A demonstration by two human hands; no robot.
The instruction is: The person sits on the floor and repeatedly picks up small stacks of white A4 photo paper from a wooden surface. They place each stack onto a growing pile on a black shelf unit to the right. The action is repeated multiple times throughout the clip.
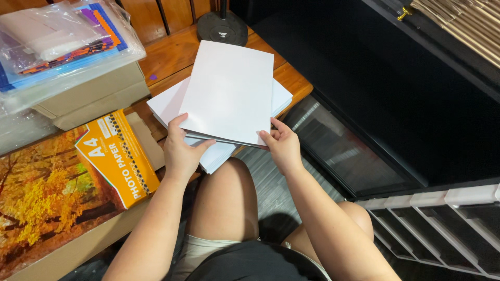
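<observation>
Holding a thin white sheaf of paper [229,91] by its near edge, the left hand [180,151] pinches the lower left corner with thumb on top and fingers curled under, while the right hand [281,145] grips the lower right corner the same way. This sheaf sits tilted over a thicker stack of white sheets [172,104] that rests on the wooden table [172,54] and juts past its edge above the person's bare knee [229,192].

To the left lies a flat orange paper package [117,156], rectangular, with white lettering along its length and a picture of yellow autumn trees on the wider part beside it. It rests on a brown cardboard box [78,250]. Behind it stands a plain tan carton [99,96], and on top of that a clear plastic bag [62,36] holding sheets in blue, purple and orange.

At the far edge of the table sits a round black stand base [222,27] with a thin pole rising from it. To the right is a large black cabinet [396,88] with a dark glass front, and below it a row of pale plastic compartments [442,218]. The floor underneath is grey planking
</observation>
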